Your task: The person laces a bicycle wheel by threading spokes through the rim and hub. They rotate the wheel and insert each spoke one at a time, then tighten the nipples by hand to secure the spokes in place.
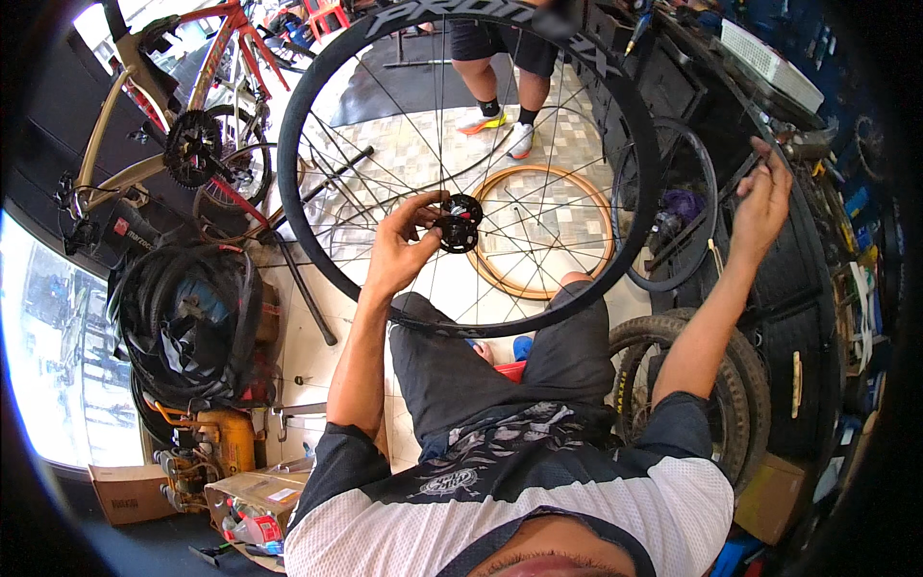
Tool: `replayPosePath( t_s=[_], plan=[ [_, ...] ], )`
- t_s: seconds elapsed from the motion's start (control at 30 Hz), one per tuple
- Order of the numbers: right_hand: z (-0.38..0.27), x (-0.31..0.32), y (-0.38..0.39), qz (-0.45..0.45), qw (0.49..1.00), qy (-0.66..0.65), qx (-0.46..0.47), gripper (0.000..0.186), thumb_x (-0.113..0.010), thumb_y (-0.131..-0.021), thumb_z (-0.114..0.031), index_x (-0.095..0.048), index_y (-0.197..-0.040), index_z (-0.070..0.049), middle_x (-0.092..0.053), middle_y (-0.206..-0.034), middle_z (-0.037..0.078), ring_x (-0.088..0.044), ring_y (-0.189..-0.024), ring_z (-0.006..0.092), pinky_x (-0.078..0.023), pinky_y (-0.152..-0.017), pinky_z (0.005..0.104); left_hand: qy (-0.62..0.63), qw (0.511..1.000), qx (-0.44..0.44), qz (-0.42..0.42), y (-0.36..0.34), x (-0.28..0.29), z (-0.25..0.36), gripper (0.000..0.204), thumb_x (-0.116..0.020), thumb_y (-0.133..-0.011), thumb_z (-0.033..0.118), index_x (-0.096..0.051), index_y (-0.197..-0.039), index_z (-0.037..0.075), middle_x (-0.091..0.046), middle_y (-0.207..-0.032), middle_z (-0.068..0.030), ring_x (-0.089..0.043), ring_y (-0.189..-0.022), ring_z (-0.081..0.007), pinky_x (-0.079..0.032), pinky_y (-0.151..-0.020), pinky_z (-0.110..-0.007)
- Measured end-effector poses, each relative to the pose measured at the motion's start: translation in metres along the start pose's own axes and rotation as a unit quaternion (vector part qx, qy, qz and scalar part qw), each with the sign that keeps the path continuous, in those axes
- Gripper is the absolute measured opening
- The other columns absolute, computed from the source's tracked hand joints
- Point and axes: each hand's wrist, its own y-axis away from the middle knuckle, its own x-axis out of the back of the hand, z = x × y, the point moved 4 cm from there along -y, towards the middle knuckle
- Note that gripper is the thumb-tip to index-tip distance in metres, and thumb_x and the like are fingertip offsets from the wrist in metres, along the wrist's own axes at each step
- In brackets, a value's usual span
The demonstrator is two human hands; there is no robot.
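Observation:
A large black bicycle wheel with thin dark spokes stands tilted in front of me, its lower rim close to my thighs. At its middle is a black hub with round flanges and a small red spot. My left hand reaches in among the spokes, thumb and fingers closed about the hub; part of the grip is hidden. Out to the right, my right hand is raised apart from the wheel, beside the dark workbench. Its fingers are stretched out, a little bent, and nothing shows in them.
Tan hoops lie on the floor beyond the wheel. Another person's legs stand farther back. Bicycles and a heap of black tyres are at left. Knobbly tyres and another wheel lean along the right.

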Motion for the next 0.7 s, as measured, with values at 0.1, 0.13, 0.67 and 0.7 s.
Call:
replayPosePath(
  t_s=[0.1, 0.13, 0.67, 0.7],
  plan=[
    [0.066, -0.005, -0.006, -0.046, 0.996, 0.067, -0.047, 0.035, -0.052, -0.11, -0.015, -0.072, -0.138, -0.009, -0.071, -0.131, 0.009, -0.062, -0.086, 0.0123, -0.054, -0.081, 0.0315, 0.059, 0.998, 0.004, 0.005, 0.013, 0.019, 0.001, 0.055, -0.066, -0.088, -0.009, -0.063, -0.142, 0.0, -0.073, -0.117, -0.0058, -0.065, -0.104, -0.0114, -0.052, -0.091, -0.029],
    [0.085, -0.016, -0.004, -0.093, 0.991, 0.075, -0.053, 0.034, -0.053, -0.111, -0.017, -0.072, -0.138, -0.009, -0.072, -0.132, 0.009, -0.065, -0.09, 0.0143, -0.055, -0.083, 0.0326, 0.068, 0.998, 0.002, 0.007, 0.015, 0.022, 0.003, 0.055, -0.066, -0.088, -0.008, -0.062, -0.142, -0.001, -0.072, -0.117, -0.0064, -0.065, -0.105, -0.0117, -0.052, -0.092, -0.03],
    [0.0, -0.248, 0.113, -0.574, 0.807, -0.08, 0.117, 0.018, -0.075, -0.096, -0.009, -0.081, -0.112, -0.004, -0.076, -0.109, 0.015, -0.07, -0.114, 0.0297, -0.055, -0.095, 0.0394, 0.174, 0.983, -0.026, 0.052, 0.024, 0.07, -0.015, 0.047, -0.063, -0.088, -0.002, -0.062, -0.135, -0.005, -0.072, -0.117, -0.0112, -0.067, -0.103, -0.017, -0.052, -0.095, -0.034],
    [-0.003, -0.252, 0.113, -0.578, 0.803, -0.071, 0.13, 0.018, -0.075, -0.096, -0.01, -0.081, -0.112, -0.004, -0.077, -0.108, 0.014, -0.07, -0.112, 0.0299, -0.055, -0.095, 0.0399, 0.173, 0.983, -0.03, 0.053, 0.024, 0.072, -0.015, 0.047, -0.063, -0.087, -0.002, -0.062, -0.134, -0.006, -0.072, -0.113, -0.0112, -0.067, -0.102, -0.017, -0.052, -0.095, -0.034]
  ],
)
